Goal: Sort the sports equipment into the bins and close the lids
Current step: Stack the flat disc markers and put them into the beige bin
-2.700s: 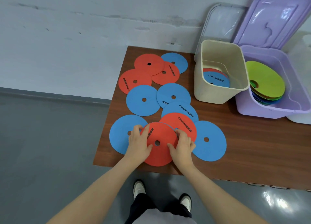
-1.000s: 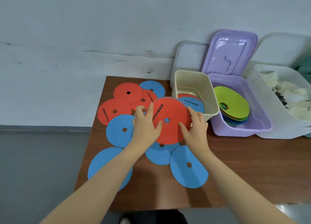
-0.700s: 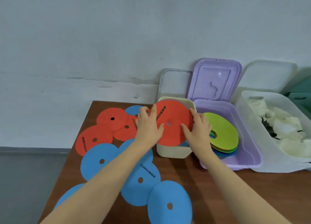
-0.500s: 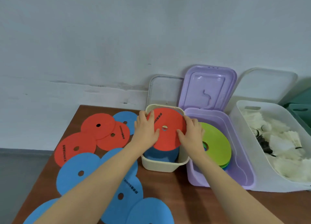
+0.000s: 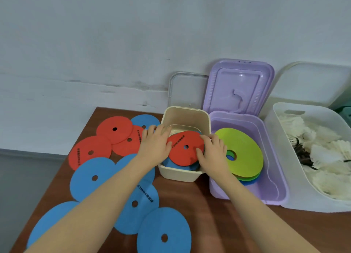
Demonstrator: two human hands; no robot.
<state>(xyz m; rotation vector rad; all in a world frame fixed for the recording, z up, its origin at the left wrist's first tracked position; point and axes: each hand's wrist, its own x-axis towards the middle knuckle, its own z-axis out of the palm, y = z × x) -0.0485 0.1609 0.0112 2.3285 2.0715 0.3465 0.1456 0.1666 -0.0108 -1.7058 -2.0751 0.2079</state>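
A red flat disc [image 5: 183, 148] lies tilted inside the cream bin [image 5: 187, 110], on top of blue discs. My left hand [image 5: 154, 144] holds its left edge and my right hand [image 5: 212, 152] holds its right edge, both reaching over the bin's rim. Three more red discs [image 5: 114, 129] and several blue discs [image 5: 91, 176] lie spread over the left half of the brown table [image 5: 218, 224]. The cream bin's clear lid [image 5: 188, 89] leans on the wall behind it.
To the right stands a purple bin [image 5: 273, 176] with its lid [image 5: 239, 87] raised, holding a stack topped by a green disc [image 5: 245, 150]. Further right, a white bin [image 5: 275, 123] holds shuttlecocks [image 5: 322, 148]. The table's left edge drops to grey floor.
Both hands lifted the red disc from the table's front, carried it up and right over the cream bin, and have now lowered it inside.
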